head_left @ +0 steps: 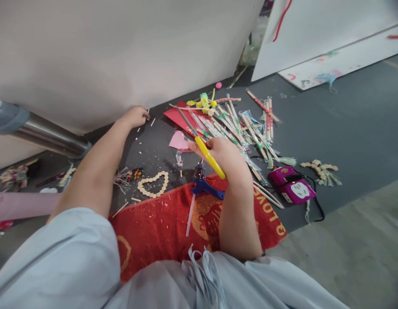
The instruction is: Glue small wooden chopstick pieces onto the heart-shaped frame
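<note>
My left hand (137,116) reaches to the base of the white panel, its fingers pinched on a short piece of wooden stick (149,111). In my right hand (223,155) is a pair of scissors (209,158) with yellow handles, its grey blades pointing up and left over a red sheet (177,118). Below the scissors lies a blue glue gun (203,187) with a clear glue stick (190,216) in its back. A heart-shaped outline of small wooden pieces (153,184) rests by the red towel (150,227). A pink paper heart (177,140) lies near my right fingers.
Wrapped chopsticks (229,124) lie heaped in the middle. A purple power socket (292,184) with a black cable sits right, beside a tasselled wooden piece (321,169). A white panel (128,51) stands behind; a metal leg (54,133) is at left. Stick offcuts lie scattered.
</note>
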Demonstrator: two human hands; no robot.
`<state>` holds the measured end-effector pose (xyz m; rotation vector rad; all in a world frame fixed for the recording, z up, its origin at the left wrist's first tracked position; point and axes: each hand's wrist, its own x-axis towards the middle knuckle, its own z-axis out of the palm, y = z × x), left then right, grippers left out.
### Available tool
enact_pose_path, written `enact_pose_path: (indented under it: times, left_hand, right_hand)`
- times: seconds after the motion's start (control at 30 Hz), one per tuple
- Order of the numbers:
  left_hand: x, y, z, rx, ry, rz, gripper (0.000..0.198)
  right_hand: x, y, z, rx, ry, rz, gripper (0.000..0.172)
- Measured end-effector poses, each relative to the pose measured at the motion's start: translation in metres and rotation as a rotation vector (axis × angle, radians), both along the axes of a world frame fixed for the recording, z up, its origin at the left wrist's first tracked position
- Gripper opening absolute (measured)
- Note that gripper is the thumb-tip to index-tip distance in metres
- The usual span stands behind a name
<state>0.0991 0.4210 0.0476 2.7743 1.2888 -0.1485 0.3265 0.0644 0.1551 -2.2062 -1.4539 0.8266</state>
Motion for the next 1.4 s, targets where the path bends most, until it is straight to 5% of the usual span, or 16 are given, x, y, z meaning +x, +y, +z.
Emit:
enact_pose_path:
  times: [0.2, 0.47, 1.03, 1.4]
  left_hand:
    - [-0.011, -0.003, 0.003, 0.048, -0.098, 0.124, 0.044]
    - [-0.004, -0.009, -0.001, -0.030, -0.084, 0.113, 0.051]
    - [-0.002, -0.019, 0.000, 0.007, -0.027, -0.029, 0.036]
    - [-0.026, -0.061, 0.006, -0.081, -0.106, -0.116, 0.028]
  right_hand:
    - [-0.002, 0.001, 0.001, -0.010, -0.028, 0.013, 0.060]
    - [-0.002, 0.002, 0.001, -0.004, -0.037, 0.026, 0.060]
    - [-0.004, 0.003, 0.001, -0.012, -0.042, 0.042, 0.061]
    - [-0.006, 0.003, 0.000, -0.013, -0.014, 0.037, 0.061]
